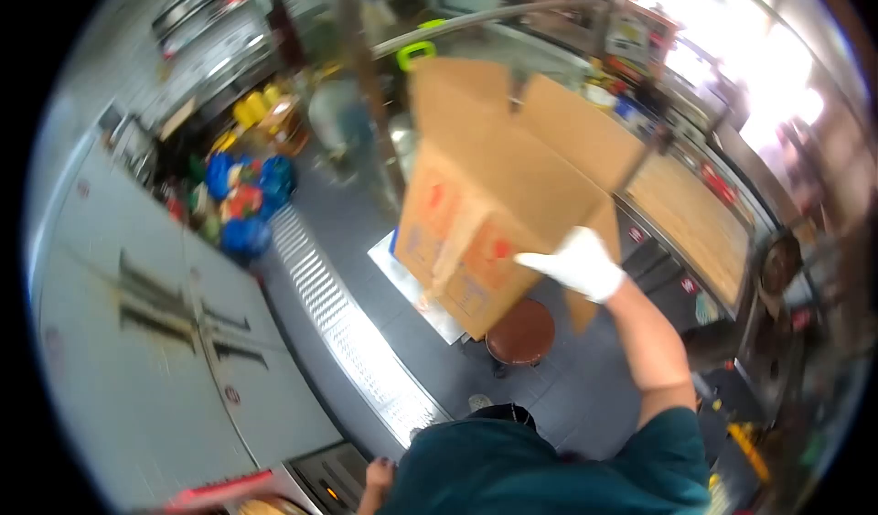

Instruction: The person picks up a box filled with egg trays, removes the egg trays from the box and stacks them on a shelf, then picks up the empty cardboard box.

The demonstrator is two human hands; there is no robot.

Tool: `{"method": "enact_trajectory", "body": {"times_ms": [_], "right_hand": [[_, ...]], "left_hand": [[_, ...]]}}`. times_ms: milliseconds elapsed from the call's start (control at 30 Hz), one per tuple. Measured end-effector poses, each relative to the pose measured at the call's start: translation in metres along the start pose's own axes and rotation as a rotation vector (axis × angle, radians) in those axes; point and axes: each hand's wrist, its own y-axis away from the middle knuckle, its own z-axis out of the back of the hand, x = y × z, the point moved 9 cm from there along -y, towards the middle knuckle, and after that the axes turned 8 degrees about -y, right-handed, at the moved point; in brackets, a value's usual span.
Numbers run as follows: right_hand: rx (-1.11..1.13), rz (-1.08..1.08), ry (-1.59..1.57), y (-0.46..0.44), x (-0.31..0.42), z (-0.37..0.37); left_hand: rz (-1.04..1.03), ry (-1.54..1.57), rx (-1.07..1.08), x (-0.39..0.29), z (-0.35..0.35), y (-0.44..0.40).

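Observation:
An open cardboard box (pixel 476 213) with red and blue print is held up and tilted in front of me, its flaps spread. My right hand (pixel 585 263), in a white glove, grips the box at its near right edge. The thumb lies along the printed side, while the other fingers are partly hidden. Low on the left, my left hand (pixel 380 472) is close to my body, beside an appliance (pixel 325 483) with a small orange light. Its fingers are too small and unclear to read.
Beneath the box stand a round brown stool (pixel 519 332) and a white panel (pixel 412 286). A metal floor grate (pixel 338 323) runs past a large pale cabinet (pixel 155 305). Blue bags (pixel 247 236) sit farther back. A wooden-topped counter (pixel 686 213) stands right.

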Motion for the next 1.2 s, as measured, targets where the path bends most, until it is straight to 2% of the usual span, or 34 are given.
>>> {"method": "enact_trajectory", "body": {"times_ms": [33, 67, 133, 233, 300, 367, 400, 500, 533, 600, 667, 733, 800, 867, 900, 933, 967, 1000, 1100, 1200], "right_hand": [[-0.1, 0.056, -0.161, 0.021, 0.02, 0.029], [-0.192, 0.128, -0.316, 0.042, 0.039, 0.057], [-0.159, -0.117, -0.605, 0.072, 0.018, 0.077], [-0.327, -0.197, -0.798, 0.111, -0.013, 0.102], [-0.515, -0.152, -0.827, 0.136, -0.018, 0.118], [-0.576, -0.179, -0.813, 0.16, -0.011, 0.121], [-0.604, -0.19, -0.805, 0.17, -0.004, 0.122], [-0.511, -0.302, -0.69, 0.193, 0.015, 0.106], [-0.514, -0.278, -0.69, 0.193, 0.037, 0.1], [-0.445, -0.301, -0.624, 0.187, 0.082, 0.082], [-0.453, -0.241, -0.596, 0.168, 0.155, 0.06], [-0.409, -0.121, -0.524, 0.148, 0.222, 0.033], [-0.336, -0.038, -0.483, 0.126, 0.281, 0.002], [-0.251, 0.008, -0.501, 0.098, 0.336, -0.031], [-0.131, -0.023, -0.402, 0.082, 0.362, -0.052], [-0.108, 0.144, -0.303, 0.068, 0.389, -0.073], [0.001, 0.078, -0.402, 0.05, 0.404, -0.098], [0.089, 0.145, -0.37, 0.033, 0.42, -0.125], [0.115, 0.394, -0.372, -0.012, 0.474, -0.188], [0.215, 0.478, -0.455, -0.049, 0.506, -0.272]], "left_hand": [[0.113, 0.114, 0.072, -0.017, 0.016, 0.02], [0.078, 0.028, 0.056, 0.002, 0.001, 0.01], [0.149, 0.075, 0.063, 0.012, -0.001, 0.011], [0.168, 0.084, 0.051, 0.019, -0.014, 0.002], [0.145, 0.05, 0.083, 0.024, -0.02, -0.007], [0.104, -0.015, 0.146, 0.032, -0.029, -0.014], [-0.198, -0.227, 0.152, 0.026, -0.041, -0.025], [-0.208, -0.206, 0.205, 0.054, -0.046, -0.062], [-0.244, -0.217, 0.183, 0.061, -0.04, -0.073], [-0.316, -0.235, 0.138, 0.043, -0.001, -0.093], [-0.127, 0.056, 0.024, 0.011, 0.092, -0.096], [-0.162, 0.304, -0.122, -0.028, 0.182, -0.095], [-0.325, 0.708, -0.254, -0.059, 0.256, -0.089], [-0.459, 0.936, -0.399, -0.075, 0.327, -0.063], [-0.52, 0.944, -0.496, -0.072, 0.352, -0.046], [-0.582, 0.952, -0.593, -0.067, 0.375, -0.029], [-0.643, 0.958, -0.69, -0.061, 0.396, -0.012], [-0.641, 0.891, -0.725, -0.053, 0.411, 0.001], [-0.479, 0.763, -0.886, -0.016, 0.432, 0.014], [-0.306, 0.633, -0.792, 0.04, 0.434, -0.006]]}}
